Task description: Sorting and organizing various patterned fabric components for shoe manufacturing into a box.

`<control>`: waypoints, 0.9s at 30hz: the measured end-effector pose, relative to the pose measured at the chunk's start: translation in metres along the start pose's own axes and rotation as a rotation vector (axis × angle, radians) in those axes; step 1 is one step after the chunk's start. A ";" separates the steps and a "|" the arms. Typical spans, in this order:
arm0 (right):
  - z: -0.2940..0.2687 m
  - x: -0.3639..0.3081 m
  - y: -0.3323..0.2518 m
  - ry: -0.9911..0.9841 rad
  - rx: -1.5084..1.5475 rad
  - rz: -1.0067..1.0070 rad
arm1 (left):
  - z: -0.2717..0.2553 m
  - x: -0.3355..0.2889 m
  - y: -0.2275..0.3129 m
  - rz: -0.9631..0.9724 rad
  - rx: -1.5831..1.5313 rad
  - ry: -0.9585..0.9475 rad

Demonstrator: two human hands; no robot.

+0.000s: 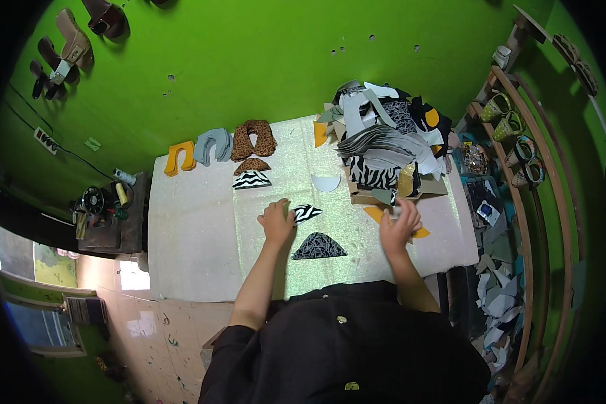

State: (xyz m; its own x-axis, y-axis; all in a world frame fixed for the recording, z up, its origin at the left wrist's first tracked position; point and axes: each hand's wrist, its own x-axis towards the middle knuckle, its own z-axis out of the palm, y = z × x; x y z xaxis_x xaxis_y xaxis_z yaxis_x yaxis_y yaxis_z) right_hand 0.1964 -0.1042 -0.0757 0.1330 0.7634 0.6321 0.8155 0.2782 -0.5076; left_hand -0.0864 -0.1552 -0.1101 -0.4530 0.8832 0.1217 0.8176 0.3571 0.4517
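My left hand (276, 221) is over the table, fingers loosely apart, its thumb side against the left end of a small zebra-print piece (308, 213). Whether it presses on that piece is hard to tell. Nearer me lies a dark half-moon piece with pale squiggly lines (319, 246). My right hand (401, 225) hovers or rests by yellow pieces (421, 233), partly covering them, with thumb and fingers spread. Farther off are a white half-moon piece (326, 182), a zebra-print piece (252, 179) and a leopard-print piece (252, 165).
A tall heap of cut scraps (377, 145) fills a cardboard box (370, 198) at the back right. Yellow (180, 157), grey (213, 145) and leopard-print (254, 137) U-shaped stacks line the back left. A sewing machine (94, 202) stands left; a wooden rack (518, 175) stands right.
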 end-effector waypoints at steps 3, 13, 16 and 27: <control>-0.012 0.017 0.023 -0.213 -0.023 -0.047 | 0.002 0.004 0.025 0.175 -0.095 0.022; -0.012 0.057 0.011 0.009 0.913 0.625 | -0.026 0.001 0.110 0.360 -0.677 -0.146; -0.013 0.056 0.001 0.052 1.004 0.712 | -0.026 -0.005 0.110 0.240 -0.798 -0.277; -0.023 -0.026 -0.066 -0.495 0.438 -0.302 | -0.028 -0.015 0.059 0.072 -0.693 -0.337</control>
State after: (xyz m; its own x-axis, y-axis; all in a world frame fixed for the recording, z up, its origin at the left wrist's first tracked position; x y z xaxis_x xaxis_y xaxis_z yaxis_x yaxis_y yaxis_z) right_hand 0.1526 -0.1562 -0.0452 -0.4175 0.7617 0.4954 0.4619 0.6475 -0.6062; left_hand -0.0410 -0.1558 -0.0606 -0.1839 0.9815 -0.0539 0.3815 0.1219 0.9163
